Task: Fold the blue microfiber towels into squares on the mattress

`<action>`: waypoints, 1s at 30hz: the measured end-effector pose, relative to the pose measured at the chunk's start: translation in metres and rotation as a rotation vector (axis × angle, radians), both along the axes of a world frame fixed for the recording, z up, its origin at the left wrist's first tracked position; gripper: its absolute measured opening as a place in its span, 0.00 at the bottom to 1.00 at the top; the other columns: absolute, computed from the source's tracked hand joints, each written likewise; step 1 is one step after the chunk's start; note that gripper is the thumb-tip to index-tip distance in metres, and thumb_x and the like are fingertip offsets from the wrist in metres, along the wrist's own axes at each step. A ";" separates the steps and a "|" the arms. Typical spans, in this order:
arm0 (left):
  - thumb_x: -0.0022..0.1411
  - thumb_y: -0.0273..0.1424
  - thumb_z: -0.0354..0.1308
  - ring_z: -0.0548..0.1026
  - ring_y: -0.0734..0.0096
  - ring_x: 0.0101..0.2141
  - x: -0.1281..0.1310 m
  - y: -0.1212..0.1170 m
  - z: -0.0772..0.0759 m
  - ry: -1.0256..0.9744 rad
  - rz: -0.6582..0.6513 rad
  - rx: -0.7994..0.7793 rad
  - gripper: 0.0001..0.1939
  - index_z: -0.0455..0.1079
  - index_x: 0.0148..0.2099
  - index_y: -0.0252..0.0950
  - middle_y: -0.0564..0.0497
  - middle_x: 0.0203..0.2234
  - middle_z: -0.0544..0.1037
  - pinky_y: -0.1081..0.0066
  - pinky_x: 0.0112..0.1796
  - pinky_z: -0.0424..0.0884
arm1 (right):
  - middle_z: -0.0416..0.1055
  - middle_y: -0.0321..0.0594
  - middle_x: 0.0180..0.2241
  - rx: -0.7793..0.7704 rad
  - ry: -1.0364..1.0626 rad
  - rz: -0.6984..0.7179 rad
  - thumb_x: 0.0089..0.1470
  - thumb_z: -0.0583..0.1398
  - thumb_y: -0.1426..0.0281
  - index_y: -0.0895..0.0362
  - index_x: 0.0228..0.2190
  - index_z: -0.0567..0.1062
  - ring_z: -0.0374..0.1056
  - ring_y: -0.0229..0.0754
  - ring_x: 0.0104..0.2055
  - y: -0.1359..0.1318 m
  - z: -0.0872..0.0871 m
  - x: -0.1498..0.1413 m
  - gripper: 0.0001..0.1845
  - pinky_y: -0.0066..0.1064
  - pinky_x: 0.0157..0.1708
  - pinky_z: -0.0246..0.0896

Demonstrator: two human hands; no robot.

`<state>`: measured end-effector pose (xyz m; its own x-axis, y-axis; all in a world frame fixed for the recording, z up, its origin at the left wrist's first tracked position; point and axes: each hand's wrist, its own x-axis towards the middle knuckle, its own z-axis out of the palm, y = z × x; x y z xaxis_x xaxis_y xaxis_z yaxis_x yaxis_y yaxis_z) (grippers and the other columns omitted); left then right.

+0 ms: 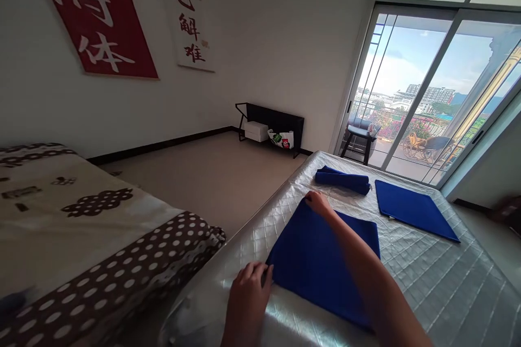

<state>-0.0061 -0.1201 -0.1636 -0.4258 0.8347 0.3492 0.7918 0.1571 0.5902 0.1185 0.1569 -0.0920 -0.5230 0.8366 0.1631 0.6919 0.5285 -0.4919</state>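
Note:
A square of dark blue cloth [313,260] lies flat on a silvery quilted mattress [459,287]. At its near left corner, my left hand [251,282] has thumb and fingers closed on the edge. My right hand [318,204] grips the far left corner, and my right forearm crosses over the cloth and hides part of it. Beyond it rests a rolled or folded blue cloth [342,179]. Another flat blue cloth [415,209], with a small pale tag at its edge, lies to the right.
On the left is a bed with a patterned, polka-dotted cover [122,260]. Tiled floor [195,173] runs between it and the mattress. A black low rack [274,119] holding a white box [256,131] stands by the wall. Sliding glass doors [407,92] are at the right.

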 end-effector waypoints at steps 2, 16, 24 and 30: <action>0.65 0.45 0.46 0.79 0.51 0.42 0.000 0.002 -0.002 -0.005 0.018 0.023 0.22 0.77 0.34 0.41 0.41 0.40 0.83 0.55 0.46 0.75 | 0.80 0.40 0.38 0.009 0.067 0.024 0.55 0.60 0.75 0.54 0.39 0.80 0.74 0.46 0.43 -0.010 0.010 0.009 0.11 0.34 0.45 0.66; 0.51 0.54 0.57 0.76 0.47 0.52 0.001 0.033 0.050 -0.264 -0.261 0.031 0.22 0.70 0.22 0.41 0.41 0.49 0.81 0.53 0.55 0.69 | 0.80 0.39 0.37 0.277 0.641 0.103 0.56 0.62 0.63 0.52 0.35 0.80 0.74 0.43 0.37 -0.149 0.127 0.169 0.09 0.37 0.44 0.70; 0.54 0.49 0.62 0.80 0.62 0.37 0.064 0.023 0.088 -0.768 -0.654 -0.508 0.24 0.75 0.46 0.36 0.49 0.37 0.82 0.68 0.36 0.74 | 0.80 0.38 0.36 0.345 0.612 0.114 0.59 0.61 0.62 0.51 0.36 0.79 0.74 0.42 0.38 -0.191 0.156 0.220 0.08 0.36 0.44 0.69; 0.49 0.44 0.66 0.77 0.59 0.47 0.086 0.040 0.083 -0.435 -0.961 -0.465 0.15 0.73 0.29 0.37 0.46 0.48 0.79 0.66 0.47 0.72 | 0.80 0.37 0.35 0.211 0.427 0.294 0.61 0.61 0.61 0.52 0.35 0.80 0.75 0.41 0.37 -0.203 0.170 0.253 0.10 0.35 0.43 0.69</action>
